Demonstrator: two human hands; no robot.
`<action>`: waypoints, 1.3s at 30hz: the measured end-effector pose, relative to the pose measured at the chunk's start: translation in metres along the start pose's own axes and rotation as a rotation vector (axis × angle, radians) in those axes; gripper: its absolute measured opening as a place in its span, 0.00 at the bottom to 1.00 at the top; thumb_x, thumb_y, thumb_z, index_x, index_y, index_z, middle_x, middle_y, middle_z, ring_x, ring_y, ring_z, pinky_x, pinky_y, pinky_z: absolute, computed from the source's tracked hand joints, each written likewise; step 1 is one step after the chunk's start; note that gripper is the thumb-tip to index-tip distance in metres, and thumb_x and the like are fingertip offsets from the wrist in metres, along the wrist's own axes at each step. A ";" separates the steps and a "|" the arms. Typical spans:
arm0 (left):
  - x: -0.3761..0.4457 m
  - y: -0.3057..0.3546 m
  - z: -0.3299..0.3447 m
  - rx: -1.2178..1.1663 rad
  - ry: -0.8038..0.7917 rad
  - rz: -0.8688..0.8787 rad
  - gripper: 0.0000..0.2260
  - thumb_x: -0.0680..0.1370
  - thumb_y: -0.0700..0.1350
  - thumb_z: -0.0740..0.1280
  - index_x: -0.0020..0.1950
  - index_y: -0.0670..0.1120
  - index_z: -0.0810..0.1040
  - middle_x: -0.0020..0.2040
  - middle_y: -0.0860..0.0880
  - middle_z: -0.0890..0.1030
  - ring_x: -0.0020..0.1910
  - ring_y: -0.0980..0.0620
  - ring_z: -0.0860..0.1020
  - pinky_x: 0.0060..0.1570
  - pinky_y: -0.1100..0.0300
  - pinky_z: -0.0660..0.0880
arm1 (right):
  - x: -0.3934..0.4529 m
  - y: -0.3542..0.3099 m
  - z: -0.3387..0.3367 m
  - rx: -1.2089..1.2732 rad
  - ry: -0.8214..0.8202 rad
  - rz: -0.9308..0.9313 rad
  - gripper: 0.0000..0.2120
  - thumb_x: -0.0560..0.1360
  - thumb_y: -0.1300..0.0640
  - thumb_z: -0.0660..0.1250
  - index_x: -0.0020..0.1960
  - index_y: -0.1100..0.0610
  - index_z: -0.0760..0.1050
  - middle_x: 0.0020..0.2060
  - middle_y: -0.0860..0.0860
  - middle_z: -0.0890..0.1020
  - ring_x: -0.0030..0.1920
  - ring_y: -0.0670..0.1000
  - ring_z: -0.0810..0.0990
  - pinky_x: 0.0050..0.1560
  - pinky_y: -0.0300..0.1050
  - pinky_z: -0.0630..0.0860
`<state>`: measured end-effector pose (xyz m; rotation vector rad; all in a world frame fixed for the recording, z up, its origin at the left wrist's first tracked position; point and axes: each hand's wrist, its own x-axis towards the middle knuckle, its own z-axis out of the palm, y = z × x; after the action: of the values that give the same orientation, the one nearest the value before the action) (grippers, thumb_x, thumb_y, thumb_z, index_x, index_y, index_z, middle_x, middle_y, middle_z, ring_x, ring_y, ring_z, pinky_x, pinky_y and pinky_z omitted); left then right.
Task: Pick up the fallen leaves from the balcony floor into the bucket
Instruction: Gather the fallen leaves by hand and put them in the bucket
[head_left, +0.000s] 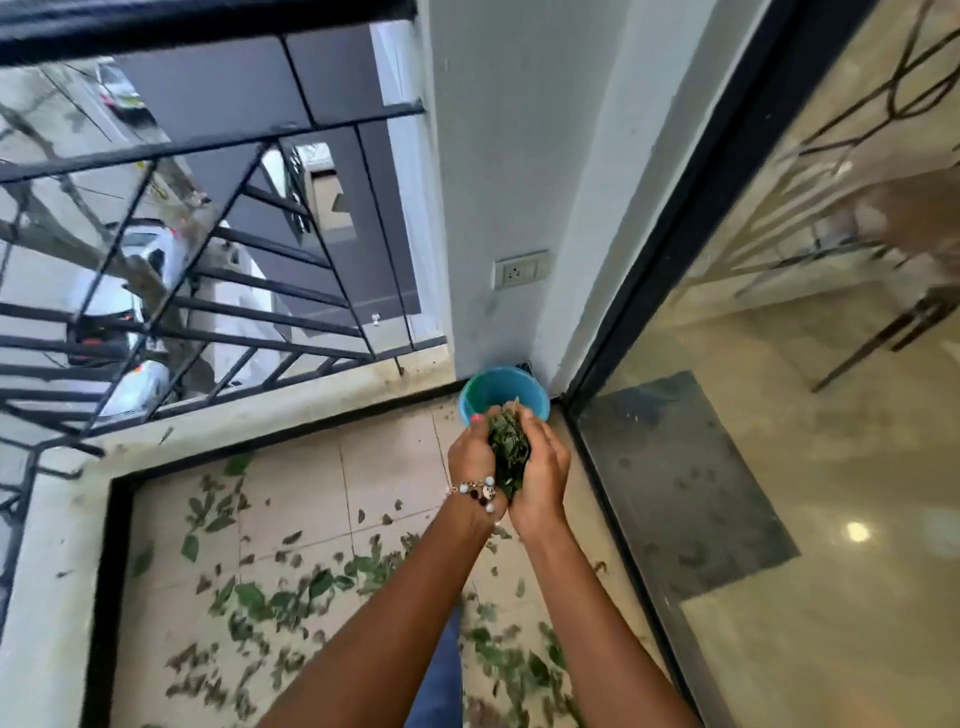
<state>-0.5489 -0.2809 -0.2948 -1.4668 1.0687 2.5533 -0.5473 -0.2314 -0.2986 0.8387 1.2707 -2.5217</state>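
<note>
Both hands, the left hand (470, 457) and the right hand (543, 467), grip one bunch of green leaves (509, 449) between them, just above the blue bucket (503, 388) in the corner. More fallen leaves (291, 597) lie on the balcony floor (306, 493).

No legible text, label, brand, number or sign anywhere in view
</note>
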 end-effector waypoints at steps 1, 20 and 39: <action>0.025 0.006 0.007 0.005 0.007 -0.036 0.14 0.82 0.46 0.62 0.59 0.38 0.80 0.52 0.40 0.83 0.48 0.43 0.81 0.48 0.54 0.79 | 0.025 0.005 0.008 0.007 0.023 0.002 0.11 0.78 0.62 0.65 0.57 0.67 0.79 0.52 0.62 0.83 0.56 0.62 0.81 0.60 0.56 0.77; 0.515 -0.094 0.038 0.162 0.061 -0.424 0.27 0.82 0.59 0.54 0.65 0.40 0.77 0.61 0.39 0.80 0.60 0.41 0.79 0.62 0.47 0.74 | 0.482 0.217 -0.065 -0.099 0.260 0.273 0.25 0.76 0.37 0.63 0.65 0.52 0.76 0.59 0.55 0.82 0.58 0.56 0.81 0.61 0.57 0.76; 0.407 -0.021 0.093 0.723 -0.080 -0.313 0.07 0.82 0.44 0.60 0.48 0.47 0.76 0.40 0.49 0.80 0.37 0.52 0.80 0.26 0.64 0.76 | 0.401 0.094 -0.044 -0.290 0.289 0.391 0.14 0.81 0.49 0.62 0.56 0.59 0.77 0.55 0.59 0.82 0.50 0.54 0.81 0.47 0.46 0.78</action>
<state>-0.8415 -0.3391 -0.5880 -1.1920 1.4023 1.7184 -0.8200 -0.2235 -0.6103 1.2672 1.3524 -1.9113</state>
